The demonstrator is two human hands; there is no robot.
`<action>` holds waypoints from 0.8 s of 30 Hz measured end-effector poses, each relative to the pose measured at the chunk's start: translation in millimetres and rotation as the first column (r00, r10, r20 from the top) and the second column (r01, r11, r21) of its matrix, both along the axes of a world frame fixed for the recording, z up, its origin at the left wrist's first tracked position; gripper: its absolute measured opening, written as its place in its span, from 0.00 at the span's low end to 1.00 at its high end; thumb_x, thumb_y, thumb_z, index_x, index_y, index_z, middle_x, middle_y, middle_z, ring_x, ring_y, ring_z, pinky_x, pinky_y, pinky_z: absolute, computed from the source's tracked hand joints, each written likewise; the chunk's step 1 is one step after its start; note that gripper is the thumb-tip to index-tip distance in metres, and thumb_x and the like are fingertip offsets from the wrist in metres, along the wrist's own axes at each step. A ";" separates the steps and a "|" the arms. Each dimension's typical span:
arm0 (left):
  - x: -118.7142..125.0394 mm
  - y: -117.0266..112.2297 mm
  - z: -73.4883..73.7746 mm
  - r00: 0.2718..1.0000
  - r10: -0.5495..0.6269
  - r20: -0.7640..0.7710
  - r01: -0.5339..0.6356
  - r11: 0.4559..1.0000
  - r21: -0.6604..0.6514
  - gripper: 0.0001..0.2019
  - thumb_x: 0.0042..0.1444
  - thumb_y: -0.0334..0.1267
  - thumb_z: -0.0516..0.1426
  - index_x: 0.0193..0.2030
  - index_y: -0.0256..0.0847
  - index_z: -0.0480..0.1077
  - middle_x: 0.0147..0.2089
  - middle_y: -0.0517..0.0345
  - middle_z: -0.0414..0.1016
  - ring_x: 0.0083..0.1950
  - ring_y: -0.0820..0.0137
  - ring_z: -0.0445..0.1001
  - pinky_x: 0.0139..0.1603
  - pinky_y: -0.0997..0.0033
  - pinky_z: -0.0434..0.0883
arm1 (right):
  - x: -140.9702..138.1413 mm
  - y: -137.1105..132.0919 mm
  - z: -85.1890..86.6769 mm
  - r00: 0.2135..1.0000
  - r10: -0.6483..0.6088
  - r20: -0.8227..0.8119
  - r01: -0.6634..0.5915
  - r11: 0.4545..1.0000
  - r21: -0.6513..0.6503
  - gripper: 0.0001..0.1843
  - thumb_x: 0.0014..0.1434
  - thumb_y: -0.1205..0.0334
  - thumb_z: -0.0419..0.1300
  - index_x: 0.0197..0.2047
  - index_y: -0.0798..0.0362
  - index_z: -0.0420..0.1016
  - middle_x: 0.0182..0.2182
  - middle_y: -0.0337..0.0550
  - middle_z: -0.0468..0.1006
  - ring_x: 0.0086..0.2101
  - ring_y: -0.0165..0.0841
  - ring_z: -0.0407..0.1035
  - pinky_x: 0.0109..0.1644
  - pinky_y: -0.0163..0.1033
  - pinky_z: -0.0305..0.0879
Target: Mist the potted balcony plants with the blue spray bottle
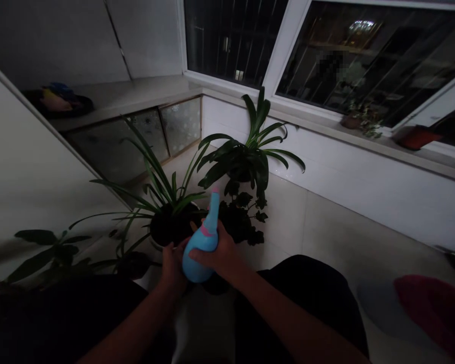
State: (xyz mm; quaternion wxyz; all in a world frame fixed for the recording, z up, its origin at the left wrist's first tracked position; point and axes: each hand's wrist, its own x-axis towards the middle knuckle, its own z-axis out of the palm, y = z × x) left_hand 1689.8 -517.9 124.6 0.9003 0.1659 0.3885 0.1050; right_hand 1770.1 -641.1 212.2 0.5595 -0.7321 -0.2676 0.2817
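A light blue spray bottle (200,255) with a pink collar and a pink tip is in my right hand (223,255). My right thumb lies across its round body, and the nozzle points up and away from me. Close against the bottle's left side is my left hand (173,265), its fingers curled near the pot's front rim. What they hold is partly hidden. Just beyond is a potted plant (163,184) with long strap leaves and dark soil. Behind it stands a broad-leaved potted plant (250,146), with a small leafy plant (246,212) below it.
Another leafy plant (56,253) is at the lower left. Low cabinets (182,121) and a windowsill (318,124) bound the floor. A small potted plant (358,119) and a red pot (419,137) stand on the sill. A pink basin-like object (426,298) lies at right.
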 end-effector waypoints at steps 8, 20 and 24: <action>2.4 5.5 53.8 0.988 -0.082 0.130 -0.024 0.753 0.657 0.25 0.47 0.30 0.67 0.54 0.44 0.75 0.59 0.54 0.76 0.60 0.62 0.71 0.53 0.74 0.70 | -14.2 9.4 -28.9 0.995 -0.047 -0.089 0.027 0.977 -0.213 0.31 0.43 0.54 0.71 0.51 0.50 0.71 0.44 0.46 0.81 0.45 0.44 0.76 0.49 0.48 0.71; -39.0 -11.8 19.4 0.969 -0.164 -0.186 0.238 0.409 0.881 0.22 0.47 0.47 0.65 0.49 0.43 0.73 0.53 0.47 0.77 0.55 0.54 0.74 0.58 0.55 0.68 | -52.8 -2.1 -66.3 0.924 0.331 0.190 -0.195 0.837 -0.511 0.37 0.40 0.60 0.70 0.56 0.51 0.71 0.43 0.50 0.82 0.41 0.47 0.78 0.39 0.42 0.69; -43.6 -16.2 10.8 0.971 -0.133 -0.200 0.235 0.350 0.907 0.19 0.53 0.50 0.59 0.48 0.41 0.72 0.52 0.46 0.77 0.55 0.54 0.74 0.57 0.54 0.69 | -56.5 0.7 -70.0 0.909 0.379 0.172 -0.231 0.803 -0.550 0.38 0.41 0.61 0.69 0.58 0.52 0.69 0.43 0.48 0.82 0.40 0.44 0.78 0.38 0.39 0.67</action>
